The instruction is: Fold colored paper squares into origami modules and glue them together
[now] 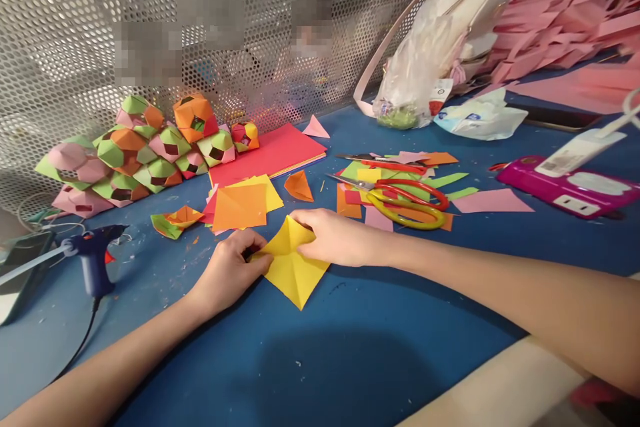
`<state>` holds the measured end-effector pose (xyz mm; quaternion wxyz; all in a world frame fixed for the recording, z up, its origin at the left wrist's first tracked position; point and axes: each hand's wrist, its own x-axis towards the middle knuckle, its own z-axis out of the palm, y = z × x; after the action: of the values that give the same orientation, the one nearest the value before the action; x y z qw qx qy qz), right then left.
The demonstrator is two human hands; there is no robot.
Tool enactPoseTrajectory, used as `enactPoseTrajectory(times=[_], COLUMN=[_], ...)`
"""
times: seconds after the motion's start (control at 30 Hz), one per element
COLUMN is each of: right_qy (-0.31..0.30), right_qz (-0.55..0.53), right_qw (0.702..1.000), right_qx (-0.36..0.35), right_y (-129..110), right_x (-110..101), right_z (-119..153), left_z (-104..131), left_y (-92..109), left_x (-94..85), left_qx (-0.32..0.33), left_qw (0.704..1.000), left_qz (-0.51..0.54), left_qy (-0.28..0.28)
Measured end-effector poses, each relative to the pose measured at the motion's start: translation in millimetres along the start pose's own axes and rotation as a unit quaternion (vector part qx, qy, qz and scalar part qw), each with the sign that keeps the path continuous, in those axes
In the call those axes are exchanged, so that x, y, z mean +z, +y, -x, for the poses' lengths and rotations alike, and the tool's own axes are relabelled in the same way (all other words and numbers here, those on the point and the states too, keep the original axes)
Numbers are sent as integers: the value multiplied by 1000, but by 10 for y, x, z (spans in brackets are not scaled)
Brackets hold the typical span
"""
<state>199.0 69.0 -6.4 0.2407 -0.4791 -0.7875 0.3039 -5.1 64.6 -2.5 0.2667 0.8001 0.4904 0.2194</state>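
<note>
A yellow paper square (299,275) with crossing crease lines is turned like a diamond on the blue table (350,340). My left hand (233,268) pinches its left corner between thumb and fingers. At the upper right edge, my right hand (333,238) is closed on the same sheet, fingertips near its top corner and thumb on its face. Just beyond my hands lie an orange square (241,207) on other coloured sheets and a small folded orange piece (299,185).
Folded paper balls (125,150) are piled at the back left, near a blue glue gun (95,260). Scissors (407,210) rest on paper scraps right of centre. A purple power strip (570,187), a bag (465,7) and pink strips (560,33) stand farther right.
</note>
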Motion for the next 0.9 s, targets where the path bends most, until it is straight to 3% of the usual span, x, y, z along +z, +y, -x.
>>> enactPoseTrajectory(times=[0.17,0.53,0.9], right_qy=[-17,3,-17], right_qz=[15,120,205], right_qw=[999,968,943], right_qx=[-35,-220,-260], right_y=[-1,57,7], right_x=[33,117,49], right_z=[44,57,96], left_z=[4,15,8], left_y=[-23,-140,-166], left_x=[4,5,4], left_qx=[38,112,136], left_qw=[999,992,989], left_qz=[33,32,12], left_qy=[-15,-41,-51])
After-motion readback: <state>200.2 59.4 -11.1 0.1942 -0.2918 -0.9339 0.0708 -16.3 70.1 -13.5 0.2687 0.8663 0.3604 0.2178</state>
